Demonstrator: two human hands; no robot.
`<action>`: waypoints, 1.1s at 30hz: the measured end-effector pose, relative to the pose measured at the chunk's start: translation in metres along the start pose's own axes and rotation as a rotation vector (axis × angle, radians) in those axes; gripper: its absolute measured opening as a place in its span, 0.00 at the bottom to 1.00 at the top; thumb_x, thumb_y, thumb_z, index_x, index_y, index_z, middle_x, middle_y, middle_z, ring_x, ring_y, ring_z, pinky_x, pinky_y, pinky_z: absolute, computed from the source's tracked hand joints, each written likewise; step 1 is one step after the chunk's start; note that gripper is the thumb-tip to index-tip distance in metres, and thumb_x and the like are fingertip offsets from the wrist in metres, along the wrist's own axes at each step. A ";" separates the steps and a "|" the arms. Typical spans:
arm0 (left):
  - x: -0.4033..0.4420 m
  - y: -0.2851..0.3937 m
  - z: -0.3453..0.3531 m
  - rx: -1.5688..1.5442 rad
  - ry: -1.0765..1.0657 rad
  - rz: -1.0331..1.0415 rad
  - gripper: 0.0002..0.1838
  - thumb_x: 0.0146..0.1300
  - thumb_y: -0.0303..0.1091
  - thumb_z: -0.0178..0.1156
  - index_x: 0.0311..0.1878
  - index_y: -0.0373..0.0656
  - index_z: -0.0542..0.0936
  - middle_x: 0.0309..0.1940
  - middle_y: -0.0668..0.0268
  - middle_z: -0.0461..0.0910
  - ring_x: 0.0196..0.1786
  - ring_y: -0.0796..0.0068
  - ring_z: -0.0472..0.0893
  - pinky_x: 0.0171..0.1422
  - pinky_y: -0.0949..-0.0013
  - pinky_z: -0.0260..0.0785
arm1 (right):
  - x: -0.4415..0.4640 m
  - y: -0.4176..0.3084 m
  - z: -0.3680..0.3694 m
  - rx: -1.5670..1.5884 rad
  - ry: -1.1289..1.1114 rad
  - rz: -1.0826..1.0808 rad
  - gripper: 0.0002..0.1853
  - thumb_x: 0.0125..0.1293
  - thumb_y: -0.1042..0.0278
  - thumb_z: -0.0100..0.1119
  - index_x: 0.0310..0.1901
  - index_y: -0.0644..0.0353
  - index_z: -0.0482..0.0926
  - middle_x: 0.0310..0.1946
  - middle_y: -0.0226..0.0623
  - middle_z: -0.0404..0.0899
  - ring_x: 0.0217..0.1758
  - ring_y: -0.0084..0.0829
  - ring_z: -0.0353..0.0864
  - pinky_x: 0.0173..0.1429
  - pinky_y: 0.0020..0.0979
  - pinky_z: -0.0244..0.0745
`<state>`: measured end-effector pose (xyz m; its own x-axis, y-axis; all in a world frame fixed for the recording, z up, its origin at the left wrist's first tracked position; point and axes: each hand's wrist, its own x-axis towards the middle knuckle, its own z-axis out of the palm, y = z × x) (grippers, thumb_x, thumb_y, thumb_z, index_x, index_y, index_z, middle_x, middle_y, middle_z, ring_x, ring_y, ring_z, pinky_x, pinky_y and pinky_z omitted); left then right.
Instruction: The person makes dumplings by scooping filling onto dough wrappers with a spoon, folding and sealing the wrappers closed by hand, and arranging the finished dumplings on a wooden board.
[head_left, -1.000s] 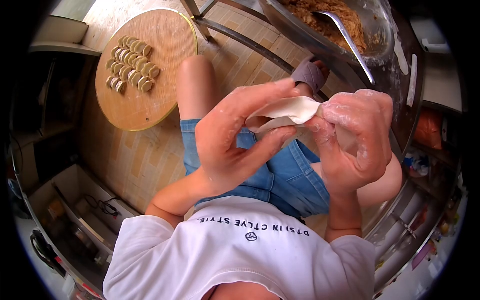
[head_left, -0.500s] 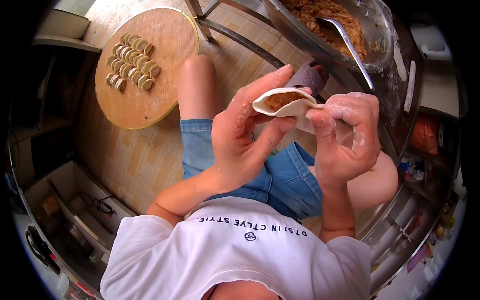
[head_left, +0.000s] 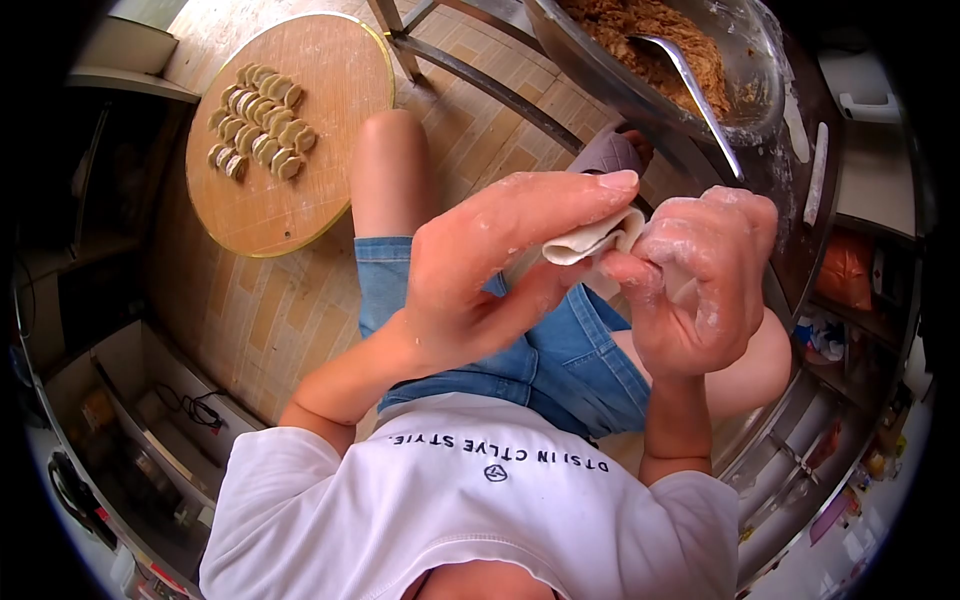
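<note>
Between my two hands is a dumpling (head_left: 583, 241), a pale dough wrapper folded over on itself; its filling is hidden from this angle. My left hand (head_left: 490, 260) holds its left end, index finger along the top and thumb beneath. At the other end, my right hand (head_left: 705, 275) pinches the edge with thumb and curled fingers. Flour whitens the fingers of both hands. Beyond them a metal bowl (head_left: 765, 75) contains brown filling (head_left: 655, 60), and a metal spoon (head_left: 700, 95) leans in it with the handle over the near rim.
At the far left a round wooden board (head_left: 330, 80) carries rows of small dough pieces (head_left: 262, 120). The bowl's dark table (head_left: 790, 215) stands at the right, with a white stick (head_left: 817, 172) on it. Below it, shelves (head_left: 850, 370) hold bags and other items.
The wrapper's open mouth, which showed the filling, has been folded closed. My left index finger has come down over its top, and both hands have drawn closer together.
</note>
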<state>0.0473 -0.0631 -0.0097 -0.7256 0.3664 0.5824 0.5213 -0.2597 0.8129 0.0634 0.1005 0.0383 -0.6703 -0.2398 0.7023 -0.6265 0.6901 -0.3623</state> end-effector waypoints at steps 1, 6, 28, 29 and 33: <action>0.000 0.000 -0.002 -0.003 -0.047 -0.003 0.24 0.62 0.26 0.55 0.60 0.28 0.62 0.56 0.46 0.67 0.55 0.50 0.74 0.56 0.61 0.70 | 0.001 -0.001 -0.001 -0.001 0.001 -0.013 0.14 0.49 0.56 0.67 0.28 0.55 0.74 0.23 0.26 0.75 0.28 0.29 0.70 0.40 0.31 0.65; 0.003 0.007 0.007 -0.124 0.129 -0.084 0.26 0.49 0.14 0.59 0.55 0.32 0.70 0.53 0.55 0.75 0.53 0.65 0.77 0.51 0.72 0.72 | -0.004 0.004 -0.002 0.015 0.062 -0.091 0.16 0.53 0.52 0.64 0.31 0.56 0.73 0.29 0.32 0.72 0.33 0.31 0.68 0.42 0.32 0.66; -0.001 0.008 -0.001 0.031 -0.017 0.023 0.24 0.56 0.20 0.59 0.55 0.33 0.64 0.48 0.40 0.73 0.54 0.50 0.74 0.54 0.59 0.72 | -0.002 -0.001 -0.008 0.075 -0.097 -0.001 0.19 0.51 0.54 0.67 0.35 0.59 0.73 0.30 0.34 0.73 0.34 0.32 0.69 0.40 0.33 0.65; 0.000 0.006 0.000 0.069 -0.017 0.053 0.23 0.55 0.19 0.59 0.54 0.32 0.65 0.47 0.41 0.73 0.54 0.51 0.75 0.54 0.59 0.71 | -0.002 -0.001 -0.008 0.057 -0.088 -0.026 0.19 0.51 0.54 0.67 0.34 0.59 0.73 0.30 0.34 0.73 0.33 0.32 0.69 0.40 0.33 0.64; 0.008 0.008 0.003 -0.023 0.014 0.045 0.20 0.47 0.13 0.58 0.47 0.33 0.75 0.45 0.54 0.78 0.48 0.59 0.79 0.54 0.65 0.72 | -0.005 -0.004 -0.005 0.069 0.007 -0.056 0.16 0.54 0.55 0.65 0.33 0.57 0.73 0.30 0.33 0.74 0.33 0.32 0.68 0.40 0.35 0.64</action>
<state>0.0468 -0.0599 0.0015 -0.7081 0.3417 0.6180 0.5431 -0.2958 0.7859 0.0711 0.1026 0.0396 -0.6312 -0.2717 0.7265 -0.6889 0.6267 -0.3641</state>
